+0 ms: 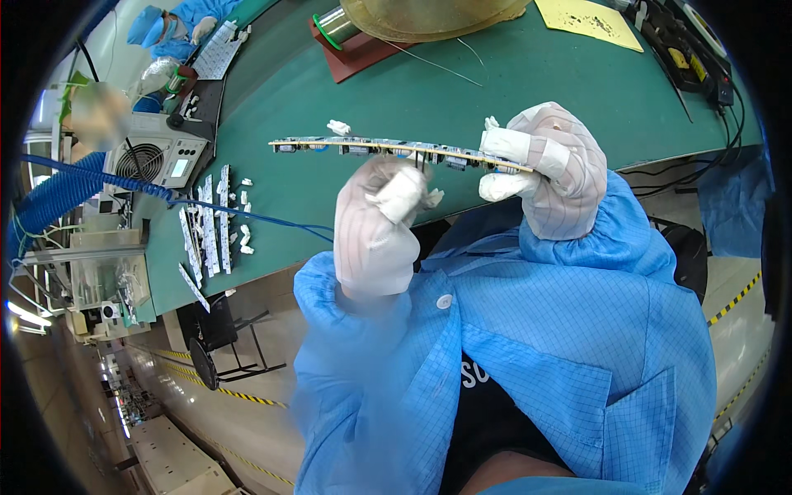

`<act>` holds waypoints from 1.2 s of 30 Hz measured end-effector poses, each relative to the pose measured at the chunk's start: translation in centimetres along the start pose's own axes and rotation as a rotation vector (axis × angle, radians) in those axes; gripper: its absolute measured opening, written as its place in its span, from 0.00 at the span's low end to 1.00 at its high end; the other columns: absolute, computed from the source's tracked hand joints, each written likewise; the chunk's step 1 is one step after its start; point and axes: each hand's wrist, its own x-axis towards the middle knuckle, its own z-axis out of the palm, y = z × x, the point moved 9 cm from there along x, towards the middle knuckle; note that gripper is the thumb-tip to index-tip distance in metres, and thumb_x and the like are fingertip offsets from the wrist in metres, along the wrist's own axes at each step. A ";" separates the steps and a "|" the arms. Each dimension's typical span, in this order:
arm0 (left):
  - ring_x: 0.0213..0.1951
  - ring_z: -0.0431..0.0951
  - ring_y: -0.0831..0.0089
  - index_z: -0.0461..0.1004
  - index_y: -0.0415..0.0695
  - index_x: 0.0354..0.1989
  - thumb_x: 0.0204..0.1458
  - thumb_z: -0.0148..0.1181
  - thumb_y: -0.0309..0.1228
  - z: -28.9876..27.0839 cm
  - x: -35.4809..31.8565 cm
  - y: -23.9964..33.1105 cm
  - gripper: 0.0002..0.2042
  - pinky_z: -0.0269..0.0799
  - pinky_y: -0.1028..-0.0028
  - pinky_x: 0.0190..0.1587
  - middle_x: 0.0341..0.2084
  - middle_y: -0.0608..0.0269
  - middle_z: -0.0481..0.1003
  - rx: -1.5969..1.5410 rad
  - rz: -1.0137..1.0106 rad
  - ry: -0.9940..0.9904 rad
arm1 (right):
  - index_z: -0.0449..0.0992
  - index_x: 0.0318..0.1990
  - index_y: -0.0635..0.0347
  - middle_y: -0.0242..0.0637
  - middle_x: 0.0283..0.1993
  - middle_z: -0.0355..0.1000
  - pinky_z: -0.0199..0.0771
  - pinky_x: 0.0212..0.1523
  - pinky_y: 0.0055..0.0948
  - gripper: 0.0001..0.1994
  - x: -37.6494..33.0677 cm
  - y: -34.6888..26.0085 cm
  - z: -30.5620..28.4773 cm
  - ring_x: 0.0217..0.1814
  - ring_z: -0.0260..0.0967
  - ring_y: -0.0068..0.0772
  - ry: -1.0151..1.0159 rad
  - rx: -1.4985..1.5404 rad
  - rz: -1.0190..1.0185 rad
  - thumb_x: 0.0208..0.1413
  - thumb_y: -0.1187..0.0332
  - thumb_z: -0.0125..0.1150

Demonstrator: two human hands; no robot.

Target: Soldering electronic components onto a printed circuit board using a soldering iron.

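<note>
A long, narrow circuit board strip (pixel 371 146) is held nearly edge-on above the green table, with small components along its underside. My right hand (pixel 561 169), in a striped whitish glove with white fingertip covers, pinches the right end of the board between thumb and fingers. My left hand (pixel 377 227), gloved the same way, is closed just beneath the middle of the board. Its fingers are curled and slightly blurred, next to thin dark pins under the board. What those fingers hold, if anything, is hidden. Just beyond the board lies a small white piece (pixel 338 128).
Several board strips (pixel 210 227) and small white pieces (pixel 245 239) lie on the table (pixel 280 202) at left. A blue air hose (pixel 247 214) crosses there. At the back stand a solder wire spool (pixel 337 29) and yellow paper (pixel 590 23). Another person (pixel 169 33) works far left.
</note>
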 end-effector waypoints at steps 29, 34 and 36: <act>0.39 0.74 0.62 0.69 0.42 0.39 0.46 0.57 0.27 3.4 -0.3 0.1 0.11 0.74 0.67 0.38 0.44 0.50 0.69 -1.060 -0.034 -0.120 | 0.61 0.59 0.60 0.46 0.65 0.53 0.58 0.61 0.43 0.19 -4.2 35.9 -29.6 0.65 0.55 0.39 0.641 0.581 1.092 0.63 0.63 0.43; 0.33 0.75 0.60 0.71 0.42 0.44 0.46 0.61 0.27 1.7 -0.3 0.7 0.15 0.74 0.67 0.37 0.42 0.44 0.70 -0.942 0.103 -0.193 | 0.65 0.55 0.62 0.46 0.55 0.67 0.67 0.54 0.28 0.21 0.8 24.4 -26.2 0.54 0.67 0.36 0.617 -0.061 1.021 0.59 0.58 0.49; 0.37 0.75 0.55 0.72 0.42 0.42 0.48 0.62 0.28 1.6 0.1 0.0 0.12 0.74 0.61 0.41 0.43 0.43 0.70 -0.925 0.238 -0.190 | 0.67 0.54 0.62 0.46 0.54 0.68 0.67 0.54 0.29 0.21 0.7 21.1 -27.1 0.53 0.68 0.37 0.634 -0.201 0.806 0.59 0.58 0.50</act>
